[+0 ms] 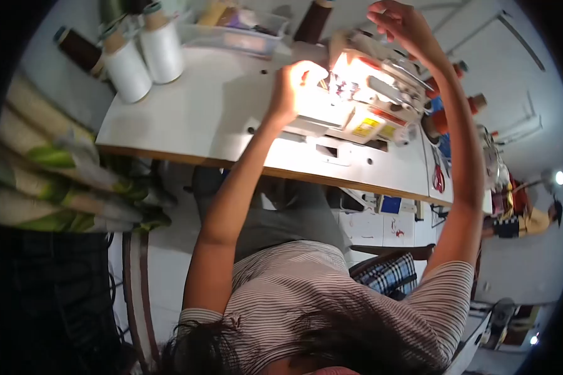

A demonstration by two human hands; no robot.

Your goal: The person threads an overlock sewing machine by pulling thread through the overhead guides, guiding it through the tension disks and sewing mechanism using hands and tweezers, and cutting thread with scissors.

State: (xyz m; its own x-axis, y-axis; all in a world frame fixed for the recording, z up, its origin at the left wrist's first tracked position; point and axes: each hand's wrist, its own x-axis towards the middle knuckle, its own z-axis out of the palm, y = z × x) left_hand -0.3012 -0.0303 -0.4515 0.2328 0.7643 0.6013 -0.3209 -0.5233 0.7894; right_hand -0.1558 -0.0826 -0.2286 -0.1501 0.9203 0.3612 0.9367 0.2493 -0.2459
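Under a bright lamp, my left hand (292, 89) is at the left side of the sewing machine's (372, 94) needle area. Its fingers are pinched together; glare hides what they hold, if anything. My right hand (401, 26) is raised above and behind the machine, apart from it, with fingers curled and fingertips close together. Any thread between them is too fine to make out. The machine sits on a white table (194, 112) with a wooden edge. Glare washes out the needle and the parts round it.
White thread cones (162, 50) and a dark cone (80, 51) stand at the back left, beside a clear plastic bin (231, 37). Red-handled scissors (438, 179) lie at the right. A patterned curtain (56, 169) hangs at the left. Another person (535, 222) is far right.
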